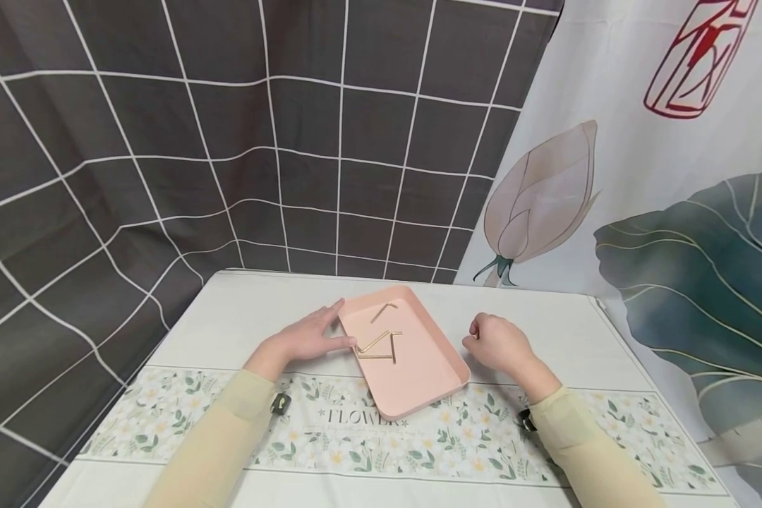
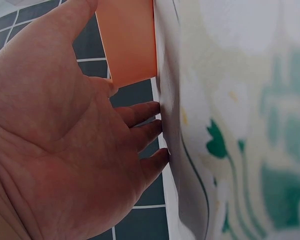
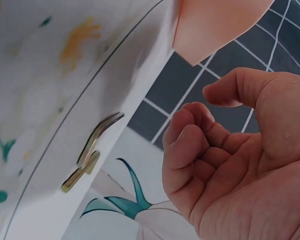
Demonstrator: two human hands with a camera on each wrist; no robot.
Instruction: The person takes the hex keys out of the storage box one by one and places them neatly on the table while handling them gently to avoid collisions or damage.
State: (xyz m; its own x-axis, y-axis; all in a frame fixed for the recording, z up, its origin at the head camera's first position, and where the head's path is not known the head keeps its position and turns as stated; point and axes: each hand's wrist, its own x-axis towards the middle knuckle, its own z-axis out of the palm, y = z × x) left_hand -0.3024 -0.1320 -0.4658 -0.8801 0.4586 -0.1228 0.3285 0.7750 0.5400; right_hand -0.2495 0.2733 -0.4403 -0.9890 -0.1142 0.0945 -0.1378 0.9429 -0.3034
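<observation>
A shallow pink tray (image 1: 428, 381) sits at an angle on the table, with several gold-coloured L-shaped hex keys (image 1: 392, 349) lying in its left half. My left hand (image 1: 305, 339) is at the tray's left side, fingers extended, the thumb and index fingertip right at the rim. In the left wrist view its other fingertips reach the tablecloth beside the tray (image 2: 127, 45). To the right of the tray, my right hand (image 1: 498, 342) hovers with curled fingers and nothing visible in its grasp. More L-shaped hex keys (image 3: 97, 137) lie on the cloth near it, mostly hidden by that hand in the head view.
A white tablecloth (image 1: 260, 300) with a printed floral band (image 1: 476, 437) covers the table. Behind it hangs a dark grid-patterned curtain (image 1: 305, 176), and a white curtain with flower and leaf prints (image 1: 540, 190) hangs at the right.
</observation>
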